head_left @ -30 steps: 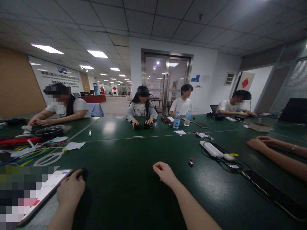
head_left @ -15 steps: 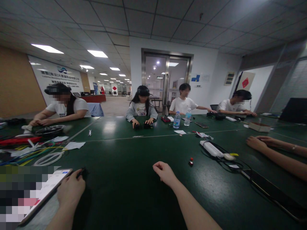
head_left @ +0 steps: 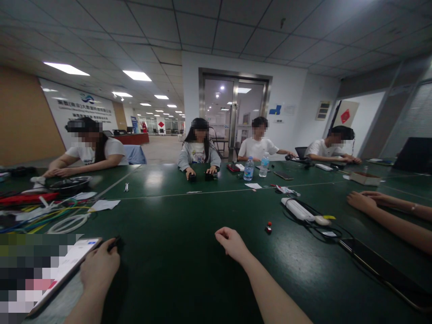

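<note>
My left hand [head_left: 100, 264] rests on the green table [head_left: 175, 252] with its fingers curled around a small black object [head_left: 117, 243], mostly hidden by the fingers. A tablet [head_left: 65, 266] with a lit screen lies just left of that hand, partly blurred out. My right hand [head_left: 232, 244] lies on the table at the middle, fingers curled in and closed. Nothing shows between its fingers, though the palm side is turned away. The nearest thing to its right is a small red and dark object [head_left: 268, 228], apart from the hand.
A white power strip [head_left: 297, 209] with black cables and a large dark phone [head_left: 381, 270] lie to the right, near another person's hands [head_left: 361, 201]. Coloured wires [head_left: 43, 213] sit at left. Two water bottles [head_left: 249, 170] stand farther back, where several people sit.
My hands stay where they were. Across the table, the person in the middle has raised their head slightly, and a person further right has lifted a black object a little.
</note>
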A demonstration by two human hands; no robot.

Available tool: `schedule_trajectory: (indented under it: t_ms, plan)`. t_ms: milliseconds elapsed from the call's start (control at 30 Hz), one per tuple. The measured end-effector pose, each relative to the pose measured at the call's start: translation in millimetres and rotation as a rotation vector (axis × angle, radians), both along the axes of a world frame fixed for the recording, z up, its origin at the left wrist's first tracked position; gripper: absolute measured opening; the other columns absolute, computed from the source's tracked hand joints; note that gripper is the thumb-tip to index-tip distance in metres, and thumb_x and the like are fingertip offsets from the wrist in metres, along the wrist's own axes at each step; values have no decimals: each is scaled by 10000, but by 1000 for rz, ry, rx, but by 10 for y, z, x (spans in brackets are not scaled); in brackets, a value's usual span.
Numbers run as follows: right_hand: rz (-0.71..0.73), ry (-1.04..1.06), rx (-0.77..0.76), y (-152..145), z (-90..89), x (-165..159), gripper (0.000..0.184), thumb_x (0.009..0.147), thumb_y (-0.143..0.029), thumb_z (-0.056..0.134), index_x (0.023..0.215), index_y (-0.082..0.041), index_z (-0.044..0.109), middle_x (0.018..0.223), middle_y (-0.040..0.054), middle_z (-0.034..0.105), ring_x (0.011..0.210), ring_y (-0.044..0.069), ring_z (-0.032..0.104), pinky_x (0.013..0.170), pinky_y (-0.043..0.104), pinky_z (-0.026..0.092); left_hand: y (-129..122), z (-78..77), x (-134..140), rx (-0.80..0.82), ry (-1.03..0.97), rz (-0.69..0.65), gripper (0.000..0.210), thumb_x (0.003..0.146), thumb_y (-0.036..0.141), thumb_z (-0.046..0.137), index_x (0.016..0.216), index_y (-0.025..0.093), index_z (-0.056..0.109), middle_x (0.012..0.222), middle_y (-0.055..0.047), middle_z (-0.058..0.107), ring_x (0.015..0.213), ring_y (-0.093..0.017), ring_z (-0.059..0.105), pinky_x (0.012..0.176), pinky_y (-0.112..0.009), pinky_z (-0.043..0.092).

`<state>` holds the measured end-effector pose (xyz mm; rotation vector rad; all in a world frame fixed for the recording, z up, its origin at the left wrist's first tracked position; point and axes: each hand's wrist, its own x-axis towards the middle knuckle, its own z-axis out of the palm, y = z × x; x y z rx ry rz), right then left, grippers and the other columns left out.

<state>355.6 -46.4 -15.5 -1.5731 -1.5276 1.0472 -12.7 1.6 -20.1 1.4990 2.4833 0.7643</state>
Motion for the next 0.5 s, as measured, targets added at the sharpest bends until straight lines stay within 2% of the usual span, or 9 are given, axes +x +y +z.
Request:
schedule_trajectory:
  t_ms: [100,200,500]
  plan:
    - [-1,6,1,-7,19,-5,265,778,-397,475,932,-204,573,864,16,571,591,93,505,490,214,427,-55,94,69,-95,41,36,450,791,318,352,1198,183,490,1211,-166,482,1082,-350,477,827,-422,432]
    - [-13,3,-3,6,10,-7,262,773,-398,481,919,-203,578,848,18,574,586,98,507,486,220,430,-78,140,102,-124,54,39,449,802,308,343,1211,185,480,1230,-162,473,1087,-343,478,823,-411,438]
    - [-18,26,16,15,-17,-3,264,759,-404,491,906,-208,589,840,21,580,577,100,500,480,228,427,-51,114,65,-119,95,5,447,810,309,325,1208,182,484,1208,-167,497,1068,-328,499,830,-402,435]
